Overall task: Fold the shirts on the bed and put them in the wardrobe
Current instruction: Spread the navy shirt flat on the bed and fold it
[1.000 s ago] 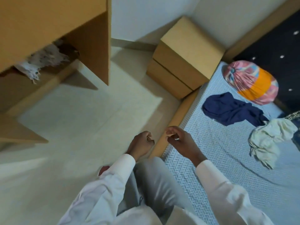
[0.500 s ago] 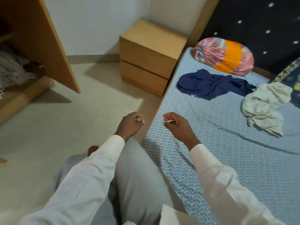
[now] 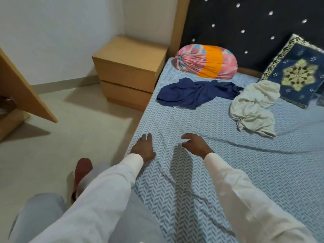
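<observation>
A crumpled navy shirt (image 3: pixel 196 92) lies on the bed (image 3: pixel 228 172) near its left edge, below the bolster. To its right a crumpled off-white shirt (image 3: pixel 252 109) lies against a blue cushion. My left hand (image 3: pixel 143 148) rests flat on the sheet at the bed's left edge, fingers apart, holding nothing. My right hand (image 3: pixel 196 143) hovers over the sheet with fingers spread and holds nothing. Both hands are well short of the shirts. The open wardrobe door (image 3: pixel 22 95) shows at the far left, its inside mostly out of frame.
A pink and orange bolster (image 3: pixel 206 61) and a blue patterned cushion (image 3: pixel 296 74) lie at the dark studded headboard. A wooden bedside cabinet (image 3: pixel 129 71) stands left of the bed. My foot in a brown slipper (image 3: pixel 81 174) is on the pale floor.
The view has swung from the wardrobe and floor toward the bed. Both hands went from curled fists to spread fingers and reached forward onto the sheet.
</observation>
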